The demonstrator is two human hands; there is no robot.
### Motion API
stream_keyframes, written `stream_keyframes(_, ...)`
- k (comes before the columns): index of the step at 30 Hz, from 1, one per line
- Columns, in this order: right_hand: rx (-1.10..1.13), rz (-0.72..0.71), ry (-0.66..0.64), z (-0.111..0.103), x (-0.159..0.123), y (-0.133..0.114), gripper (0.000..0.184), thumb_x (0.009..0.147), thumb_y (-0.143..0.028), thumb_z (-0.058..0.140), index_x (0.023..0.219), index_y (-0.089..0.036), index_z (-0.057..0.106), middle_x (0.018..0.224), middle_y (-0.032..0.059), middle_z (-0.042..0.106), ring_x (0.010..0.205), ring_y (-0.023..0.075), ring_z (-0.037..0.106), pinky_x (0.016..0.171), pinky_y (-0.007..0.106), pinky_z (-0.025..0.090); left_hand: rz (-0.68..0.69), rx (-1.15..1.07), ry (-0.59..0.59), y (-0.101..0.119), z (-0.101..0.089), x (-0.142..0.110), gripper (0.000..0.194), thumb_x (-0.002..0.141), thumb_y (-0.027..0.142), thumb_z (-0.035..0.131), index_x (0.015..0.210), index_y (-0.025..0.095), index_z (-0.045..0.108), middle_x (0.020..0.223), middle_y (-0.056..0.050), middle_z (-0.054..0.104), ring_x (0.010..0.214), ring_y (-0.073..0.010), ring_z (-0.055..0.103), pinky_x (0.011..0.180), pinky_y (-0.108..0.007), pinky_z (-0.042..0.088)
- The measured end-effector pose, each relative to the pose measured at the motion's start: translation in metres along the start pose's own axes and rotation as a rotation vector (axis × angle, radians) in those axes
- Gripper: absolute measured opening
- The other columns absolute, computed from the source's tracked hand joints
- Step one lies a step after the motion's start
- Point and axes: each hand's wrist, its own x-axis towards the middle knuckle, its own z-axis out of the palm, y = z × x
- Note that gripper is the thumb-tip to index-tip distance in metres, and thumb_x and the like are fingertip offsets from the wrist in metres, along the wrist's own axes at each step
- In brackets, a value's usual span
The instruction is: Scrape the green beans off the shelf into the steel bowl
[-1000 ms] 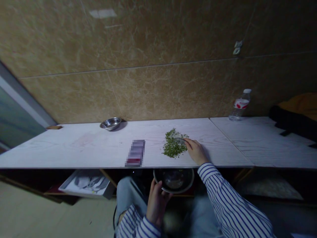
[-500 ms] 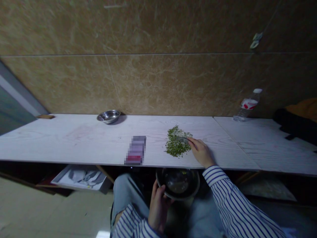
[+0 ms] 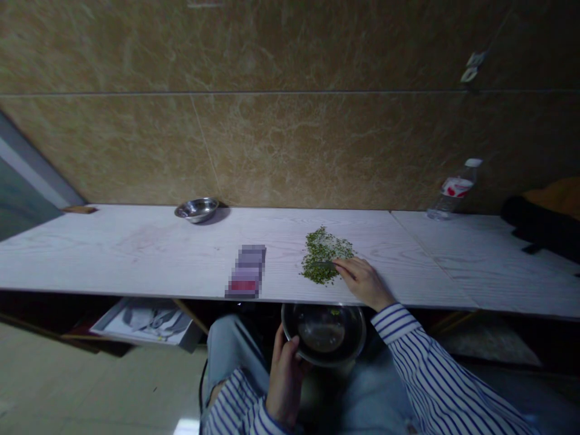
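Green bits (image 3: 319,244), small like beans or chopped leaves, lie spread in a patch on the white wood-grain counter (image 3: 136,266). My right hand (image 3: 365,283) is closed around the handle of a thin grey utensil (image 3: 322,264). Its far end rests among the green bits, and its exact shape is hard to make out. Below the counter's front edge, over my lap, my left hand (image 3: 286,368) grips the left rim of a large metal bowl (image 3: 324,338), thumb on the rim. A little green shows inside the bowl near its far side.
A blurred-out flat phone-like object (image 3: 247,272) lies left of the green bits. Near the wall stand a small metal bowl (image 3: 197,209) and a clear plastic bottle (image 3: 455,190). A dark bag (image 3: 539,226) sits far right. An open drawer (image 3: 149,323) juts out below the counter.
My right hand has moved the utensil nearer the counter's front edge, from the middle of the patch to its nearer part. The left hand keeps the bowl in nearly the same place.
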Motion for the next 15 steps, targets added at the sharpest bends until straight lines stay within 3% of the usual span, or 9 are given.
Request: stream_keyframes(15, 0.027, -0.013, -0.062, -0.0008, 0.0024, -0.0011, 0.028, 0.094, -0.029, 0.043, 0.111, -0.025, 0.064, 0.092, 0.0048, 0.071, 0.085, 0.0181, 0.061, 0.078, 0.034, 0.046, 0.034, 0.001, -0.014, -0.004, 0.003, 0.0084, 0.062, 0.082, 0.029, 0.058, 0.139, 0.034, 0.037, 0.129, -0.006, 0.059, 0.116, -0.0249, 0.055, 0.094, -0.039, 0.044)
